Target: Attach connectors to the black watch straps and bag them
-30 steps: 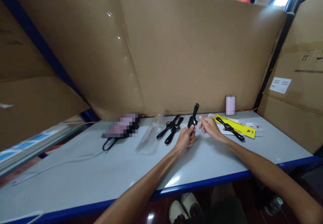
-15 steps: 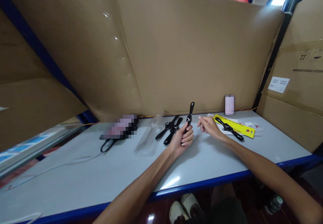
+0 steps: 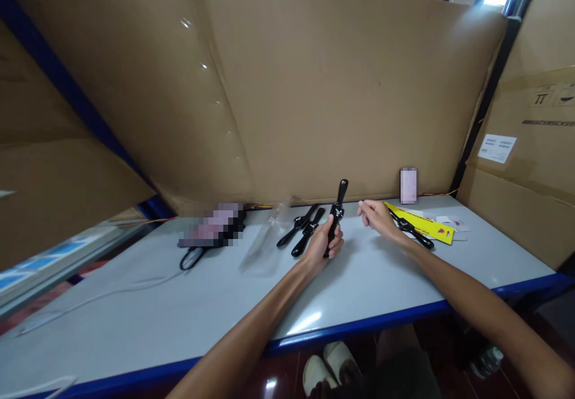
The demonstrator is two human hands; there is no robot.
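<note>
My left hand is wrapped round the lower handle of a black spokeshave, held upright above the table. Its other handle points up and its metal middle is in sight above my thumb. To the right, my right hand is raised with its fingers curled together, apart from the tool. Whatever those fingers hold, if anything, is too small to make out. Two more black spokeshaves lie left of my left hand. Another spokeshave rests partly on a yellow card, partly behind my right wrist.
A clear plastic bag lies left of the tools. Further left is a dark device with a blurred screen and a white cable. A phone stands against the cardboard wall. A large carton borders the right side.
My left hand has turned the spokeshave slightly, showing more of its middle. My right hand has shifted a little to the right, away from it, and covers more of the other spokeshave.
</note>
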